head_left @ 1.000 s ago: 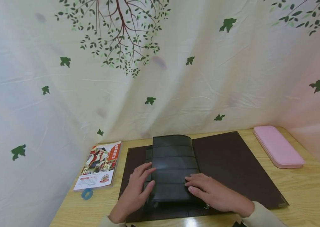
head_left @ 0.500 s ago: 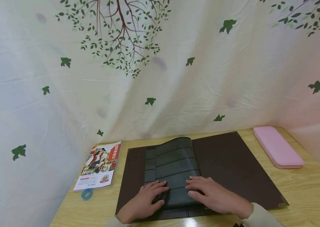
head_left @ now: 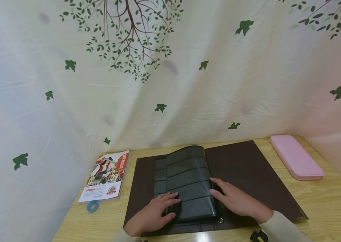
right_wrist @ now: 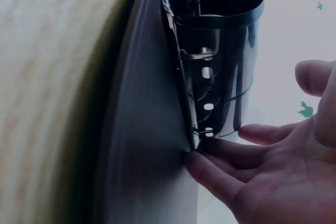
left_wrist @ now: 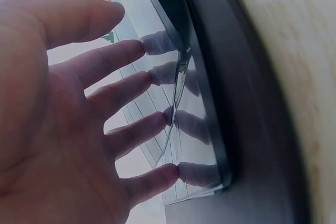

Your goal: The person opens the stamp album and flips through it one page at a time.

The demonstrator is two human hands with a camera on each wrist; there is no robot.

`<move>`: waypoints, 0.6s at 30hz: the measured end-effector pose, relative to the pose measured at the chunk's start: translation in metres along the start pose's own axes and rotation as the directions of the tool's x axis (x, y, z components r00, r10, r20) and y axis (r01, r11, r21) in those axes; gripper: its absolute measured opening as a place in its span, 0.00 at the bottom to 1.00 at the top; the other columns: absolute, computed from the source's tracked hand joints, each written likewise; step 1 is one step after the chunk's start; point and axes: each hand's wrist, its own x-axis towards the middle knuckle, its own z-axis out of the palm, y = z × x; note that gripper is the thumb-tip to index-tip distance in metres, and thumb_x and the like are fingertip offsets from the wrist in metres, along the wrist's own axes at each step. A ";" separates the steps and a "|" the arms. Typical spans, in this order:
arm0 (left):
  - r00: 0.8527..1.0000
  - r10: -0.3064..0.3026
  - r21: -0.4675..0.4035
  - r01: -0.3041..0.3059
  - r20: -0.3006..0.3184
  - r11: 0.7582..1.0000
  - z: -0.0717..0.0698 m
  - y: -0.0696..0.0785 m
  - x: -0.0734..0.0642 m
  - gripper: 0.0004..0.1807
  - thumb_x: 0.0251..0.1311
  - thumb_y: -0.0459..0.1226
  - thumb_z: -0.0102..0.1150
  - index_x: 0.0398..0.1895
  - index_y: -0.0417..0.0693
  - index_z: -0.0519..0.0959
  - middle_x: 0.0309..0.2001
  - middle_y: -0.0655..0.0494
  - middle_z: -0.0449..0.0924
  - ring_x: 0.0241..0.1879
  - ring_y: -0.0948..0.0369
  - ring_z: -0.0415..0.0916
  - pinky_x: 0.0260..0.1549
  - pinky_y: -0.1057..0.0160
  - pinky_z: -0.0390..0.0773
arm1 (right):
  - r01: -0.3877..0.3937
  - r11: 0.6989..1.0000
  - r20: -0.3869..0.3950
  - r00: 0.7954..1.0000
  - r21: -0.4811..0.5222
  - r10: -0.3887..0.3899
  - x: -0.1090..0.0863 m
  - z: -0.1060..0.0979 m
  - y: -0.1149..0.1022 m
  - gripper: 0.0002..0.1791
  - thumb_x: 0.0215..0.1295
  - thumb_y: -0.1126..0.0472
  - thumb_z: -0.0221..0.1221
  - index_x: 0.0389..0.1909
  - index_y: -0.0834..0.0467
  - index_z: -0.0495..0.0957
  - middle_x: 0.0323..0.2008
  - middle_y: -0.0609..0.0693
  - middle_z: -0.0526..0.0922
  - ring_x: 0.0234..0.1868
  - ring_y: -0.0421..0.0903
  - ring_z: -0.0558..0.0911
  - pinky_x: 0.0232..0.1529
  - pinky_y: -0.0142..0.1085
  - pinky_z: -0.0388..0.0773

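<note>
A ring-binder album lies spread out, its dark brown cover flat and its black pocket pages bowed up near the spine. With fingers spread and nearly straight, my left hand rests its fingertips on the pages at the lower left. Glossy reflections of those fingertips show on the page in the left wrist view. My right hand stands at the right side of the pages, fingers extended. Its fingertips are right at the metal binder rings in the right wrist view, where the punched page edges curve up.
A book with a colourful cover lies left of the album, a blue ring just below it. To the right sits a pink case. A leaf-printed curtain closes off the back of the wooden table.
My left hand has moved right onto the pages, which now bow and show the strip beneath at their left. The right hand has slid off the pages to their right edge.
</note>
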 end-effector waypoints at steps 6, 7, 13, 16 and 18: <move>1.000 0.008 0.012 -0.008 -0.004 1.000 0.000 0.000 0.000 0.24 0.69 0.48 0.49 0.67 0.60 0.67 0.70 0.60 0.57 0.68 0.53 0.54 0.52 0.34 0.61 | -0.020 1.000 0.044 0.999 -0.022 0.021 -0.003 0.001 0.003 0.39 0.69 0.36 0.44 0.74 0.51 0.51 0.69 0.57 0.57 0.68 0.66 0.53 0.59 0.64 0.53; 1.000 0.010 0.014 -0.010 -0.006 1.000 0.000 0.000 0.000 0.24 0.69 0.48 0.49 0.67 0.60 0.67 0.70 0.60 0.58 0.68 0.53 0.54 0.52 0.34 0.61 | -0.014 0.999 0.053 0.998 -0.031 0.015 -0.003 0.001 0.003 0.39 0.69 0.36 0.44 0.74 0.51 0.50 0.69 0.57 0.56 0.68 0.65 0.53 0.59 0.64 0.53; 0.999 0.045 0.021 -0.045 -0.025 0.999 -0.003 0.001 -0.001 0.23 0.70 0.47 0.47 0.66 0.57 0.68 0.69 0.57 0.60 0.67 0.53 0.56 0.57 0.45 0.64 | 0.021 0.999 0.074 0.997 -0.041 -0.018 -0.006 0.001 0.003 0.38 0.69 0.36 0.42 0.75 0.46 0.46 0.71 0.54 0.53 0.68 0.58 0.57 0.59 0.60 0.56; 0.997 0.063 0.013 -0.062 -0.039 0.998 -0.003 0.001 -0.001 0.22 0.70 0.46 0.47 0.65 0.55 0.69 0.68 0.55 0.61 0.66 0.54 0.58 0.57 0.50 0.65 | 0.024 0.999 0.068 0.997 -0.041 -0.021 -0.007 0.001 0.004 0.37 0.70 0.36 0.41 0.75 0.45 0.46 0.71 0.53 0.52 0.68 0.58 0.57 0.59 0.60 0.56; 0.997 0.063 0.007 -0.063 -0.044 0.998 -0.004 0.000 -0.001 0.22 0.70 0.45 0.47 0.65 0.55 0.69 0.68 0.55 0.61 0.66 0.54 0.58 0.57 0.52 0.65 | 0.027 0.999 0.061 0.998 -0.043 -0.025 -0.007 0.001 0.004 0.37 0.70 0.36 0.41 0.75 0.44 0.46 0.71 0.53 0.52 0.68 0.58 0.58 0.59 0.60 0.57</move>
